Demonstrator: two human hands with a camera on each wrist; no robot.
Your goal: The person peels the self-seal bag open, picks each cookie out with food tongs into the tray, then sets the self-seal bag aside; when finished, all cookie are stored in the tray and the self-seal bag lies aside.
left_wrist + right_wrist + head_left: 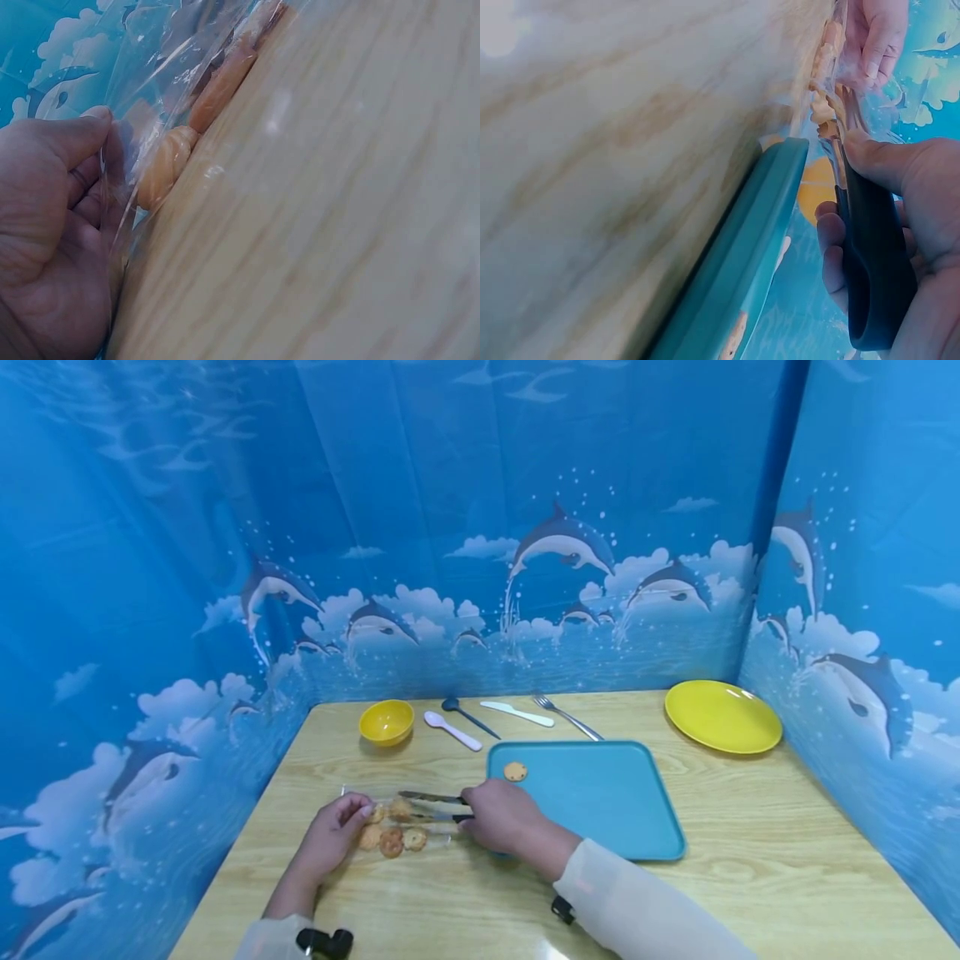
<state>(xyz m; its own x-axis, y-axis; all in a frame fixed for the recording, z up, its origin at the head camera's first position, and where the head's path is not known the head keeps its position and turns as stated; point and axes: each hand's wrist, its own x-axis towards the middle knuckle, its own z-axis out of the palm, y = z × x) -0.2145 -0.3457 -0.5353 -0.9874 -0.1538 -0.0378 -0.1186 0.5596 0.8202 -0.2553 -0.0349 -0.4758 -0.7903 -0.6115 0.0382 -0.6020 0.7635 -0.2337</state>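
Near the front left of the table, several cookies [391, 842] lie in a clear plastic bag [176, 67]. My left hand [330, 837] pinches the bag's left edge between thumb and fingers. From the other side my right hand [504, 817] grips black-handled tongs [875, 247], whose two metal arms point left. The tongs' tips reach in among the cookies at the bag's upper side. One cookie [515, 771] lies alone in the upper left corner of the blue tray [600, 797], just beyond my right hand.
Along the back stand a yellow bowl [387, 723], a lilac spoon [453, 732], a dark spoon [471, 718], a white knife [517, 713] and a metal fork [568, 718]. A yellow plate [723, 717] sits back right. Dolphin-printed curtains [420, 527] enclose the table [765, 852].
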